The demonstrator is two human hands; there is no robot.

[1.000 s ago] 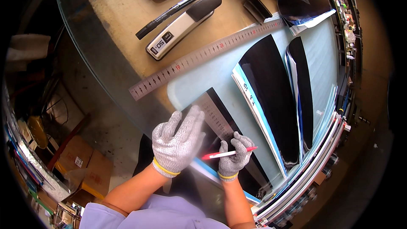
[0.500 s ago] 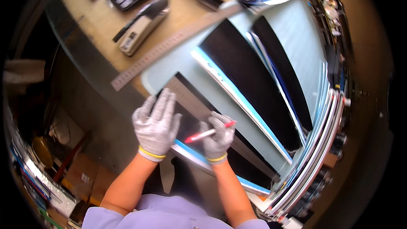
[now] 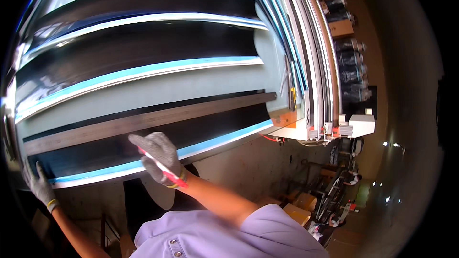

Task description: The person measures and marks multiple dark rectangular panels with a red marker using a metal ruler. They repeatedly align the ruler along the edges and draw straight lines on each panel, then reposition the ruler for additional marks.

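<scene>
Both my hands wear grey knit gloves. My left hand (image 3: pixel 42 186) rests at the left end of the nearest black sheet (image 3: pixel 205 124), its fingers stretched out over the corner. Between the fingers of my right hand (image 3: pixel 162 150) is a red-and-white marker pen (image 3: pixel 165 168), its red end toward my wrist. That hand is over the sheet's near part, with the index finger pointing left. A long grey metal ruler (image 3: pixel 158 118) lies lengthwise on the black sheet. Along the sheet's near edge runs a blue-and-white strip (image 3: pixel 229 142).
Two more black sheets (image 3: pixel 143 50) with blue-and-white edges lie farther back on the pale blue tabletop (image 3: pixel 191 77). Long rails (image 3: pixel 320 52) border the table's right side. A yellow-and-black cutter (image 3: pixel 292 93) lies near them. Cardboard boxes (image 3: pixel 299 212) stand on the floor at right.
My view has swung right, so the calculator and stapler are out of sight. My hands are farther apart, the left at the sheet's end. The pen stays in my right hand, its tilt changed.
</scene>
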